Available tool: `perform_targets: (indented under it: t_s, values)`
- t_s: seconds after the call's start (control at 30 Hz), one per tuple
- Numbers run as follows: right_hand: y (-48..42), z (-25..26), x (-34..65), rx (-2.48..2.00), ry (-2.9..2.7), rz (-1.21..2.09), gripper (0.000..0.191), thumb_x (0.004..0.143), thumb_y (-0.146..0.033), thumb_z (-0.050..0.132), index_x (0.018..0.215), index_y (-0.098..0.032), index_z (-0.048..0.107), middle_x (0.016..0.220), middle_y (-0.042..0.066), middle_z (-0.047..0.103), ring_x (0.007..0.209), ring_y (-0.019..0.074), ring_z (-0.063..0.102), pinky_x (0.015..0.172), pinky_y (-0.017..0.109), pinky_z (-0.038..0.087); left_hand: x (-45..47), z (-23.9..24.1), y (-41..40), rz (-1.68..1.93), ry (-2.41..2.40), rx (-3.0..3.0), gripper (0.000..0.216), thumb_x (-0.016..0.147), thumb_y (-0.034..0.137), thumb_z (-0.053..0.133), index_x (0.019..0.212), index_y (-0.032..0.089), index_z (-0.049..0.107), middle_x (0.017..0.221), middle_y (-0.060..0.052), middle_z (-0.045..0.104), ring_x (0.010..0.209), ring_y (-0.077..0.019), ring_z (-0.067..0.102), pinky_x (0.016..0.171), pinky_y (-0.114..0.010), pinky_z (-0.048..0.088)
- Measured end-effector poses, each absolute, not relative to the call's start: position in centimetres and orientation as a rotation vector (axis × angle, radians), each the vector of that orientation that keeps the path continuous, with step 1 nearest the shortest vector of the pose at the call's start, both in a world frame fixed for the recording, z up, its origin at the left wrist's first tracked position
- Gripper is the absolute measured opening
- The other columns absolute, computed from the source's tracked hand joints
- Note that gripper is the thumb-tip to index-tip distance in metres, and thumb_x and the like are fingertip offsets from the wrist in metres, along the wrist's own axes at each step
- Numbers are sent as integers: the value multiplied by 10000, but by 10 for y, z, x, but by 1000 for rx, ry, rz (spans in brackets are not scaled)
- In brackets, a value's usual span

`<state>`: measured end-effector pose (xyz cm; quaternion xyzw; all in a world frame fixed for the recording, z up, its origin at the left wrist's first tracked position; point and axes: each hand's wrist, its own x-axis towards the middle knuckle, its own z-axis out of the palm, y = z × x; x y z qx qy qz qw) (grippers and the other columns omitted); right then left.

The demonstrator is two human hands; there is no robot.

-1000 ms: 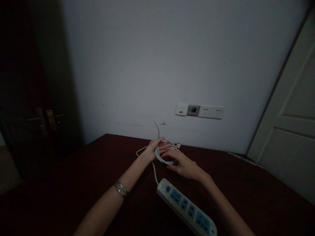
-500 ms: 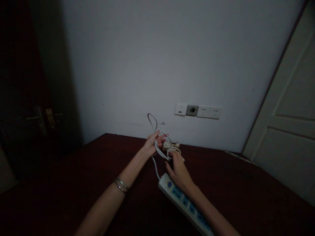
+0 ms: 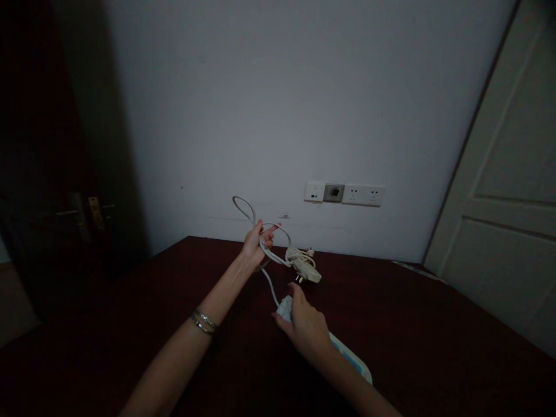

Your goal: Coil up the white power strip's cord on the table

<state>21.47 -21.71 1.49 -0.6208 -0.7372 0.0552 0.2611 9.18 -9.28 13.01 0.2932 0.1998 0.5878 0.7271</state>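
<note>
My left hand [image 3: 257, 240] is closed on loops of white power cable [image 3: 273, 255], one loop sticking up above the thumb. Some of its fingers stretch out through the coil. From there the cable runs down to the end of a white power strip [image 3: 284, 308] with blue sockets. My right hand [image 3: 307, 324] is wrapped over that end, thumb on the left side and fingers on the right, hiding much of the strip. Just beyond the right fingertips lies a cream plug adapter [image 3: 309, 271] with its prongs facing me and a thin cord bundled on it.
The dark red table [image 3: 208, 353] meets a pale wall. Wall sockets [image 3: 362, 196] and a grey wall plate [image 3: 334, 193] sit above its back edge. A thin flat strip [image 3: 419, 272] lies at the back right, near a white panelled door [image 3: 499, 231].
My right hand has come back from the cable and adapter onto the power strip's end. The strip lies at a changed angle. My left hand has shifted slightly left with the cable loops.
</note>
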Motion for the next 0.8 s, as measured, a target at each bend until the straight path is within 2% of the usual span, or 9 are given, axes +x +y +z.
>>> perform_targets:
  t_s: [0.07,0.13,0.27,0.37,0.47,0.53,0.6,0.67,0.8]
  values:
    - [-221,20,215,-1695,-2092,142,600,799,-389,502,1335,-165,354,1188,172,549,989,342,596,742,453,472,84,139,-91,1352,452,646,275,944,280,362,691,175,335,858,-115,656,344,0,388,280,-100,240]
    - [-224,25,216,-1735,-2158,90,539,785,-389,503,1286,-201,439,1149,154,559,916,331,617,695,430,469,73,152,-86,1412,502,644,282,949,242,330,674,181,308,878,-128,657,345,3,360,286,-98,227]
    - [-228,34,219,-1758,-2217,26,305,812,-410,453,994,-229,618,1062,111,559,835,269,630,654,349,448,47,181,-72,1555,627,646,201,930,152,329,731,182,333,890,-123,659,345,-4,318,312,-105,239]
    - [-229,41,221,-1713,-2231,6,275,843,-390,415,925,-234,626,1022,78,563,797,222,630,634,300,425,25,198,-60,1673,720,642,107,909,113,358,825,173,386,870,-106,658,345,-13,316,322,-117,242]
    - [-235,49,225,-1664,-2251,32,347,897,-399,327,884,-239,634,973,55,588,797,205,634,634,287,413,-2,210,-47,1805,837,616,64,900,119,395,924,154,442,884,-115,654,385,-33,388,343,-135,275]
    - [-244,52,231,-1657,-2297,38,385,910,-395,297,844,-234,641,947,57,609,798,215,639,640,298,418,-24,216,-39,1893,925,588,122,905,154,421,1012,133,477,935,-118,639,500,-66,502,415,-161,378]
    - [-254,53,242,-1653,-2384,14,371,902,-372,311,824,-231,645,970,69,627,777,230,647,642,322,430,-50,223,-34,1975,1009,563,238,904,251,468,1104,126,504,1014,-99,607,723,-123,591,594,-255,501]
    - [-264,52,261,-1619,-2497,-15,368,898,-365,313,824,-230,648,1036,90,633,751,242,654,649,355,447,-78,230,-33,2041,1091,545,333,877,326,523,1156,145,520,1120,-87,563,934,-187,582,780,-384,509]
    - [-274,51,312,-1570,-2557,-1,414,912,-409,298,839,-237,667,1134,116,627,872,279,654,763,423,465,-129,240,-38,2128,1260,553,346,874,325,526,1172,148,515,1160,-94,547,982,-202,569,818,-412,494]
